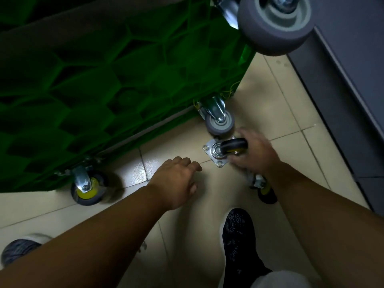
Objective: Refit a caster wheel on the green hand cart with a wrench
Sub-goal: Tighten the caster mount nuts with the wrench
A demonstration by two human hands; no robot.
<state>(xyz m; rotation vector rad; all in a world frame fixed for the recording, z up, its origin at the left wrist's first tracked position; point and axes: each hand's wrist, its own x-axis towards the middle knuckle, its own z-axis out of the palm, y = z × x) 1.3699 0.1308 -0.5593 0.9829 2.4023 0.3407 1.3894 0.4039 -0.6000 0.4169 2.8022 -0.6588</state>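
Note:
The green hand cart (116, 80) stands on its side, its ribbed underside facing me. Three casters are on it: a grey one (220, 121) at the lower corner, a yellow-hubbed one (87, 188) at lower left, a large grey one (274, 23) at the top. My right hand (253, 150) grips a loose caster (226, 149) by its black wheel, its square mounting plate facing left just above the floor. My left hand (176, 181) hovers over the tiles with relaxed fingers, holding nothing. No wrench is in sight.
Another loose yellow-hubbed caster (264, 188) lies on the floor under my right forearm. My black shoe (239, 244) is planted below it. A dark grey cabinet base (340, 96) runs along the right. A grey rounded object (18, 250) sits at bottom left.

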